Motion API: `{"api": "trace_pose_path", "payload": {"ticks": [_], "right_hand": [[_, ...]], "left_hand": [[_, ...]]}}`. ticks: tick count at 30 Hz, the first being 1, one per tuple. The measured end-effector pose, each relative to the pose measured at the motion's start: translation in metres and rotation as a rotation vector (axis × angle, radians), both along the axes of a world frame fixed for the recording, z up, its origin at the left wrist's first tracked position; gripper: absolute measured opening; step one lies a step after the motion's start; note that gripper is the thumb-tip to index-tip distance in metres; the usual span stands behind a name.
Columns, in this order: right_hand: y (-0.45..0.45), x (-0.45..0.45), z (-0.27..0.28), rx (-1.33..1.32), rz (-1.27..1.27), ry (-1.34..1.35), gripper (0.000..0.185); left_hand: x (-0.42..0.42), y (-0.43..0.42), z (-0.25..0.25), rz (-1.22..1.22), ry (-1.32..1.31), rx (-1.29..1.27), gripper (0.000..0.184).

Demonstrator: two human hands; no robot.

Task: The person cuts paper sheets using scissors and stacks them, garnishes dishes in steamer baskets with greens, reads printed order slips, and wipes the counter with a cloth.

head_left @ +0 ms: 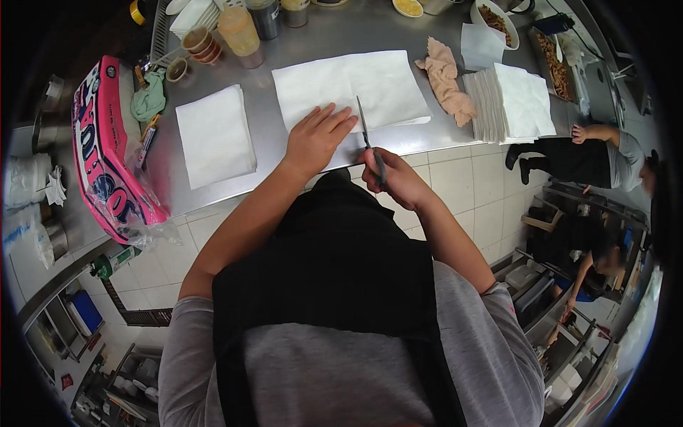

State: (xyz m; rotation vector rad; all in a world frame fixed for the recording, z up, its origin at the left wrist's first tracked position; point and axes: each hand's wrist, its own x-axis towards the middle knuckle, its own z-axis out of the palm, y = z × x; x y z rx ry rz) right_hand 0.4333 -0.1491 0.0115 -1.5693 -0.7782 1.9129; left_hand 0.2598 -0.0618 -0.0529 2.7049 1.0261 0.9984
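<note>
A wide stack of white paper sheets (pixel 384 75) lies on the steel table in front of me. My left hand (pixel 316 142) rests flat on its near edge, fingers stretched out. My right hand (pixel 398 179) is closed around the dark handles of a pair of scissors (pixel 363 121). Their blades point away from me over the sheets, just right of my left fingertips. Whether paper sits between the blades, I cannot tell. A smaller pile of white sheets (pixel 215 135) is at the left, and a tall pile of folded white paper (pixel 511 103) stands at the right.
A crumpled tan cloth (pixel 448 82) lies beside the tall pile. Far left is a pink plastic package (pixel 107 149) with a green cloth (pixel 148 97) near it. Squeeze bottles (pixel 240 32) and stacked brown cups (pixel 201 46) stand at the back. Two other people work at the right.
</note>
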Motion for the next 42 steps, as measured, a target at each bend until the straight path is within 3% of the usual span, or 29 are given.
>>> {"api": "trace_pose_path", "payload": {"ticks": [31, 38, 42], "right_hand": [[0.004, -0.009, -0.009, -0.003, 0.055, -0.033, 0.050], [-0.004, -0.012, -0.005, 0.047, 0.110, -0.176, 0.045], [-0.014, 0.003, -0.008, 0.081, 0.194, -0.118, 0.038]], "left_hand": [[-0.010, -0.013, 0.005, -0.051, -0.056, 0.025, 0.029], [-0.013, -0.021, 0.000, -0.065, -0.035, 0.019, 0.028], [-0.031, -0.033, 0.030, -0.117, 0.025, -0.172, 0.032]]}}
